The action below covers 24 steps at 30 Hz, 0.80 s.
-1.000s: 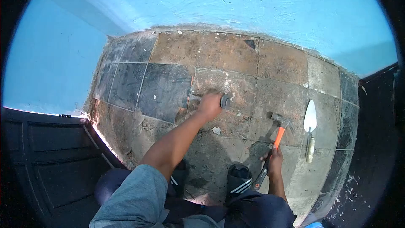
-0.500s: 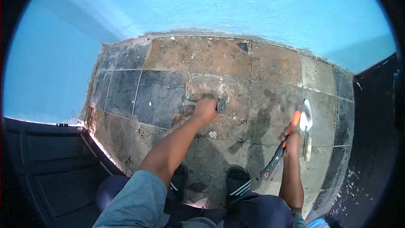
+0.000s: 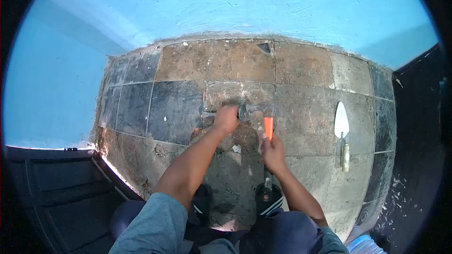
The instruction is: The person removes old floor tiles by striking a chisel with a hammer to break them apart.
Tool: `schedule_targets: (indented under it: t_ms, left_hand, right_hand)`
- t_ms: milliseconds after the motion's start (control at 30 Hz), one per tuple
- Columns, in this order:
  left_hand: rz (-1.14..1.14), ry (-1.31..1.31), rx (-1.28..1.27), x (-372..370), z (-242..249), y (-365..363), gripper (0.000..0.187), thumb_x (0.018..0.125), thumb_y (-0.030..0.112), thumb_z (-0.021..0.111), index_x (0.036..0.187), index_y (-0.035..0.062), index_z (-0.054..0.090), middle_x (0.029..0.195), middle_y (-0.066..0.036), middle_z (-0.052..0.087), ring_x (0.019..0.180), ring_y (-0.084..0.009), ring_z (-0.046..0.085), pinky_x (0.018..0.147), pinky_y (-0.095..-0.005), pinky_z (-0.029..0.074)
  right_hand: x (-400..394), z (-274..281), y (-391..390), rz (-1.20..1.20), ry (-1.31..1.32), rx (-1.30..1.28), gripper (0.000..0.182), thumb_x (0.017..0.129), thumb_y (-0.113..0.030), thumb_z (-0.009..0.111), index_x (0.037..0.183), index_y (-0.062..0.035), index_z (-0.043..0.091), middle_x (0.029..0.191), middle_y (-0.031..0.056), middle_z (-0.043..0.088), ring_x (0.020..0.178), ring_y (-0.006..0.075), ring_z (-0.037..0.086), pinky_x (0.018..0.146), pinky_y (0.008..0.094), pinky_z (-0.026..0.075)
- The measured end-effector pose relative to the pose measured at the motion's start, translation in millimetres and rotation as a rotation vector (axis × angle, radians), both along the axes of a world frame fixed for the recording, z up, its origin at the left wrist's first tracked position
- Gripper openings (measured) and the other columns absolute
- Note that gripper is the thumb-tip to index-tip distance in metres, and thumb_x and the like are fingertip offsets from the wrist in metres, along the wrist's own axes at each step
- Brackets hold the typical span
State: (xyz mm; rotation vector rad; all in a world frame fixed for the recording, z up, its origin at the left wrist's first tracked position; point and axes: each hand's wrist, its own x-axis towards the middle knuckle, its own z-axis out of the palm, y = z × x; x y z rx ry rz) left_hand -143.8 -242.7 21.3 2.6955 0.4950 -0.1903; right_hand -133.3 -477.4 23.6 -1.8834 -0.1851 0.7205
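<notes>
My left hand (image 3: 227,119) is closed around a chisel (image 3: 242,112), whose round dark end sticks out to the right of the fist. The chisel's blade is mostly hidden, near the edge of a dark tile (image 3: 175,109). My right hand (image 3: 273,151) grips a hammer (image 3: 268,127) with an orange and black handle. Its head, blurred, is at or very close to the chisel's end; contact cannot be made out. A trowel (image 3: 342,121) with a light handle lies on the floor to the right.
Blue walls (image 3: 235,4) border the tiled floor. Dark panelled door (image 3: 75,183) at left, dark surface (image 3: 414,150) at right. A loose chip (image 3: 237,148) and a dark shard (image 3: 264,47) lie on the floor. My sandals (image 3: 268,200) are below, blue plastic (image 3: 365,245) at bottom right.
My right hand has swung the hammer left, from near the trowel to the chisel's end. My left hand stays closed on the chisel. The view has shifted slightly.
</notes>
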Motion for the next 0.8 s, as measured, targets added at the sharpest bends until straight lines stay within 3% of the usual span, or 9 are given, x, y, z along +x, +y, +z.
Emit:
schedule_targets:
  t_ms: [133,200,367,433,500,567,667,700,800]
  left_hand:
    - [0.023,-0.076,-0.109,0.9,-14.3,7.6,0.019,0.077,0.011,0.072,0.096,0.0087,0.071,0.094,-0.019,0.072,0.094,-0.0399,0.068,0.086,-0.0518,0.052]
    - [0.028,-0.076,-0.109,0.1,-21.1,9.8,0.019,0.077,0.011,0.072,0.095,0.0079,0.071,0.093,-0.019,0.072,0.094,-0.0403,0.068,0.087,-0.0521,0.052]
    - [0.035,-0.076,-0.106,0.6,-10.5,6.9,0.020,0.076,0.009,0.071,0.096,0.0076,0.070,0.093,-0.019,0.072,0.095,-0.0407,0.067,0.089,-0.0520,0.051]
    - [0.043,-0.077,-0.100,1.1,-12.7,6.1,0.020,0.076,0.009,0.071,0.096,0.0079,0.070,0.093,-0.018,0.072,0.095,-0.0403,0.067,0.089,-0.0515,0.051]
    - [0.037,-0.060,-0.080,-0.8,-23.4,7.2,0.020,0.076,0.010,0.071,0.097,0.0080,0.070,0.094,-0.018,0.072,0.095,-0.0395,0.068,0.088,-0.0509,0.051]
    - [-0.026,0.005,-0.044,-23.4,-35.0,21.6,0.019,0.078,0.010,0.070,0.096,0.0082,0.071,0.095,-0.018,0.072,0.095,-0.0391,0.068,0.088,-0.0504,0.051]
    - [-0.081,0.002,0.037,-42.8,-25.1,27.9,0.019,0.079,0.010,0.068,0.097,0.0086,0.071,0.095,-0.019,0.072,0.094,-0.0392,0.068,0.087,-0.0497,0.052]
    - [-0.107,-0.017,0.066,-40.2,-20.6,27.9,0.019,0.079,0.010,0.068,0.098,0.0088,0.071,0.095,-0.019,0.072,0.093,-0.0393,0.067,0.087,-0.0495,0.052]
    - [-0.111,-0.083,0.033,-41.3,-22.7,29.0,0.020,0.081,0.010,0.067,0.100,0.0100,0.071,0.095,-0.019,0.072,0.093,-0.0391,0.068,0.088,-0.0513,0.051]
  right_hand:
    - [39.8,48.6,-29.1,-0.277,0.000,0.062,0.032,0.107,-0.035,0.050,0.098,-0.0051,0.058,0.068,0.0021,0.052,0.058,0.0137,0.052,0.053,0.0314,0.042]
    - [58.1,86.6,-43.1,-0.565,0.021,0.236,0.032,0.108,-0.038,0.046,0.092,-0.0111,0.053,0.065,-0.0030,0.045,0.053,0.0096,0.045,0.047,0.0247,0.037]
    - [62.5,92.9,-42.2,-0.879,-0.367,0.427,0.038,0.108,-0.043,0.042,0.086,-0.0127,0.049,0.066,-0.0016,0.048,0.048,0.0098,0.044,0.044,0.0252,0.037]
    - [23.6,34.3,-20.2,-0.789,-0.139,0.283,0.035,0.106,-0.042,0.046,0.091,-0.0104,0.051,0.063,0.0005,0.044,0.053,0.0143,0.049,0.048,0.0303,0.042]
    - [-11.3,-14.0,-1.2,0.184,-0.373,-0.289,0.042,0.105,-0.035,0.049,0.114,0.0043,0.059,0.079,0.0194,0.065,0.074,0.0358,0.066,0.068,0.0478,0.049]
    - [-26.0,14.9,26.2,0.244,-0.183,-0.246,0.042,0.106,-0.035,0.048,0.115,0.0048,0.059,0.089,0.0269,0.066,0.082,0.0396,0.068,0.073,0.0485,0.049]
    - [-30.0,22.2,15.9,0.092,-0.099,0.024,0.042,0.106,-0.036,0.049,0.113,0.0034,0.059,0.088,0.0256,0.066,0.080,0.0420,0.067,0.073,0.0495,0.050]
    - [-31.9,-11.6,3.8,0.076,-0.110,-0.017,0.040,0.107,-0.037,0.048,0.112,0.0006,0.059,0.080,0.0165,0.065,0.067,0.0312,0.065,0.062,0.0434,0.050]
    - [-15.3,6.0,-13.6,-0.154,0.117,0.198,0.035,0.108,-0.041,0.046,0.094,-0.0093,0.051,0.066,-0.0020,0.048,0.052,0.0071,0.045,0.045,0.0264,0.040]
